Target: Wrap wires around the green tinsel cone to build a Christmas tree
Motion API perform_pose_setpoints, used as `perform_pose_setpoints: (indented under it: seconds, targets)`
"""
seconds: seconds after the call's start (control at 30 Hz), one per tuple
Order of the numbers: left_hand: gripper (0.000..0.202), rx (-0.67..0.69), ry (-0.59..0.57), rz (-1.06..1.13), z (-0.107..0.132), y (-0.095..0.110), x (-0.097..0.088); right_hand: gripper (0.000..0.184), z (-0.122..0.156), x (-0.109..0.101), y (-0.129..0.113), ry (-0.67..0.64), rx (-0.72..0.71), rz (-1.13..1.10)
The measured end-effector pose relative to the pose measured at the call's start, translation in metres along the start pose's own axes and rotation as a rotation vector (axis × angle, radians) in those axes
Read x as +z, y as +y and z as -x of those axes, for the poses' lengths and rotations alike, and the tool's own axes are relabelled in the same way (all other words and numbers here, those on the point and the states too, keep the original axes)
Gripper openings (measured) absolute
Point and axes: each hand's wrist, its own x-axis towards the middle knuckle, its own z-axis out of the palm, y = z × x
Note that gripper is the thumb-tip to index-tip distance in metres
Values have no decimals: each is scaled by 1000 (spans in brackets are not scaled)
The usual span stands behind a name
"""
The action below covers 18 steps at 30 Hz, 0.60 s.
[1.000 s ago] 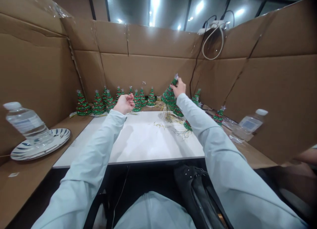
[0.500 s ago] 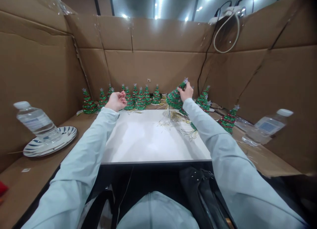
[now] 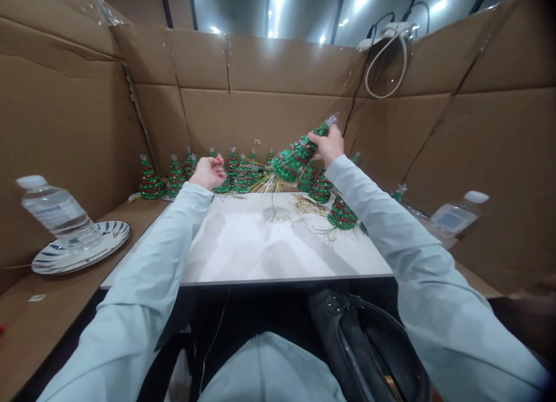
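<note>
My right hand (image 3: 329, 144) grips a small green beaded Christmas tree (image 3: 289, 161) near its top, just under the pale star. The tree is held tilted in the air, its base toward the left and loose pale and golden wires hanging from it. My left hand (image 3: 209, 172) is raised over the back left of the white board (image 3: 243, 245), its fingers curled together; anything in them is too small or hidden to make out. Another beaded tree (image 3: 342, 212) stands on the board below my right forearm, thin wires spread about its base.
Several more trees (image 3: 150, 179) line the back. A water bottle (image 3: 56, 208) leans on a striped plate (image 3: 115, 240) at left; another bottle (image 3: 460, 214) is at right. Cardboard walls (image 3: 278, 66) surround the table. A black bag (image 3: 369, 344) lies below the board's front edge.
The tree in my right hand has risen and tilted further, its base swinging left and its wires now off toward my left hand. My left hand has barely moved.
</note>
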Motion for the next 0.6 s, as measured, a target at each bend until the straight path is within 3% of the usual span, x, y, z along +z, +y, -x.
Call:
perform_pose_setpoints:
  seconds: [0.17,0.23,0.33,0.43,0.6]
  targets:
    - [21,16,-23,-3,9,3,12,30,56,8,-59,-542,544,-253]
    - [22,14,-30,-4,13,3,15,32,77,12,-69,-687,629,-274]
    - [24,16,-38,-7,17,2,17,37,101,19,-63,-807,649,-228]
    - [25,19,-46,-14,18,1,16,42,118,26,-41,-802,660,-130]
    - [25,-7,-35,-21,13,-2,15,47,138,32,-11,-562,535,94]
